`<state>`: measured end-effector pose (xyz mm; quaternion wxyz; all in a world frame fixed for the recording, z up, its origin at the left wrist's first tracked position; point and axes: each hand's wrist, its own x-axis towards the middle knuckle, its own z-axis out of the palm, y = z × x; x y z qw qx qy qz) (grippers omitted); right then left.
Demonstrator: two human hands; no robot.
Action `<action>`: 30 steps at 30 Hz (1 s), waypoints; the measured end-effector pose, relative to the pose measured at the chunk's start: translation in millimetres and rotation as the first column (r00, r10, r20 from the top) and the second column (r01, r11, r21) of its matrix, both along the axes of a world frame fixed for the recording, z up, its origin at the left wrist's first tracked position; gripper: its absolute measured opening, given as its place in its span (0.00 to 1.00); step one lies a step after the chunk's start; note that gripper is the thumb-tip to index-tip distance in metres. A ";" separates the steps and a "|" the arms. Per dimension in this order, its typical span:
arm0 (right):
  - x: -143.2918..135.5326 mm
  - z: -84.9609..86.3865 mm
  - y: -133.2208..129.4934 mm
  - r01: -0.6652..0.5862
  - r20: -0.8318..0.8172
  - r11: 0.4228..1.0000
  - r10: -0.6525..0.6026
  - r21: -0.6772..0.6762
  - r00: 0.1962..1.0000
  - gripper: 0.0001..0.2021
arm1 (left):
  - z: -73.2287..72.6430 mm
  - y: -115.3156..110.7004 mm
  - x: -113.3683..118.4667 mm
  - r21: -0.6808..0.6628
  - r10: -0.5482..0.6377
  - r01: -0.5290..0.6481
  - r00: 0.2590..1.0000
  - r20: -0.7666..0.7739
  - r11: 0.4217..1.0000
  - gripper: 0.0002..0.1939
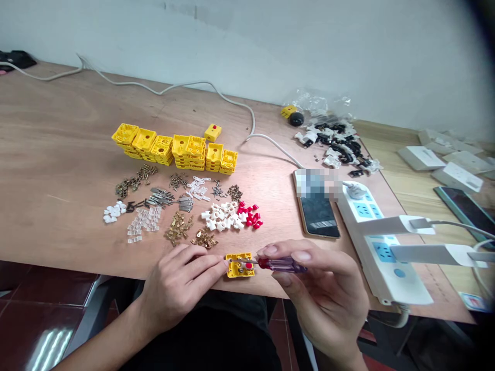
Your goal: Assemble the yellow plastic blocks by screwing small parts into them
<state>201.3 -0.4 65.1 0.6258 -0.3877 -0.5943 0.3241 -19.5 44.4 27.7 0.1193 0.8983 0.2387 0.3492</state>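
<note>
A small yellow plastic housing (pixel 232 272) lies open side up at the table's front edge, with a red button and metal parts inside. My left hand (pixel 184 282) is closed, its fingers together and the tips against the housing's left edge; whether they also pinch a small part is hidden. In my right hand (pixel 328 293) is a screwdriver (pixel 284 265) with a clear purple and red handle, gripped between thumb and fingers. Its shaft lies almost level across the housing, the tip at the left end near my left fingertips.
Behind my hands lie white plastic pieces (pixel 220 217), red buttons (pixel 253 217), brass pieces (pixel 178 228) and clear pieces (pixel 143 222). Stacked yellow housings (pixel 189 152) stand farther back. To the right are a phone (pixel 319 214), a power strip (pixel 371 242) and black-and-white parts (pixel 340 144).
</note>
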 end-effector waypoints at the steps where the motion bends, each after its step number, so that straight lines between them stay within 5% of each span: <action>1: 0.1 -0.2 0.0 -0.001 0.002 1.000 0.001 0.000 1.000 0.26 | 0.8 -0.1 0.4 -0.014 0.002 -0.001 1.000 0.011 1.000 0.09; 10: 1.0 1.1 -0.2 -0.015 0.018 1.000 0.015 -0.013 1.000 0.26 | 1.3 1.0 -0.2 -0.275 -0.017 0.036 0.997 0.071 0.961 0.09; 22: 3.4 0.7 -3.4 -0.086 0.075 0.996 0.085 0.009 0.994 0.29 | 1.4 -1.6 3.3 -0.411 -0.033 0.049 0.998 0.046 0.910 0.10; 30: -1.7 1.8 2.6 -0.079 0.221 0.984 0.042 0.161 0.974 0.32 | 3.5 -1.6 7.5 -0.471 -0.003 0.008 1.000 0.013 0.882 0.06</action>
